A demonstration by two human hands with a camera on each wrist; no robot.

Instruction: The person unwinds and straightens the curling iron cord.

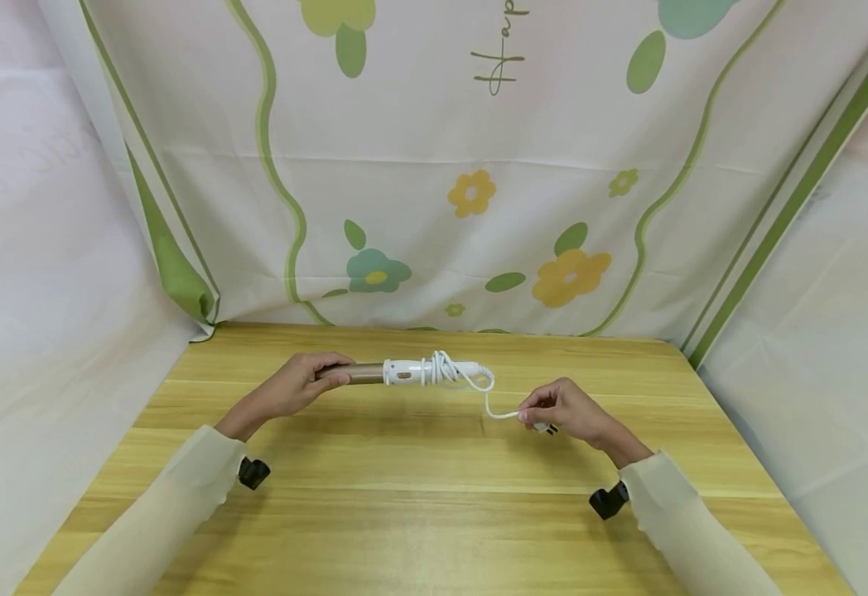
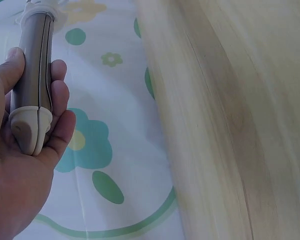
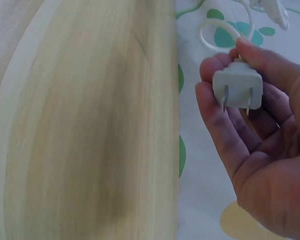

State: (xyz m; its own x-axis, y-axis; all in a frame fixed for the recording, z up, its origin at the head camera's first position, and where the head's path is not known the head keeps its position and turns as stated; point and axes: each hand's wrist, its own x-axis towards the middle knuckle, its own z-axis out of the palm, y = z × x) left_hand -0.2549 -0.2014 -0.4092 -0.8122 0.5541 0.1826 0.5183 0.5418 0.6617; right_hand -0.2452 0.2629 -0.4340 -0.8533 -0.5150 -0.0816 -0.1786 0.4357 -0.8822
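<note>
My left hand (image 1: pixel 296 387) grips the brown, lengthwise-split barrel of a hair straightener (image 1: pixel 407 372), thumb on one side and fingers around the other. The straightener lies level in the head view, its white handle pointing right. A white power cord (image 1: pixel 443 367) is wound around that handle, and its loose end runs in a curve to the right. There my right hand (image 1: pixel 571 414) pinches the cord at the plug between thumb and fingertips. In the right wrist view the white two-pin plug (image 3: pixel 237 87) faces the camera, its prongs clear of the fingers.
A wooden table (image 1: pixel 419 530) spreads beneath both hands. Behind it hangs a white cloth (image 1: pixel 404 199) printed with flowers and green lines, and pale cloth walls (image 1: pixel 836 314) stand at both sides. Small black wrist cameras (image 1: pixel 610 500) sit at both sleeve cuffs.
</note>
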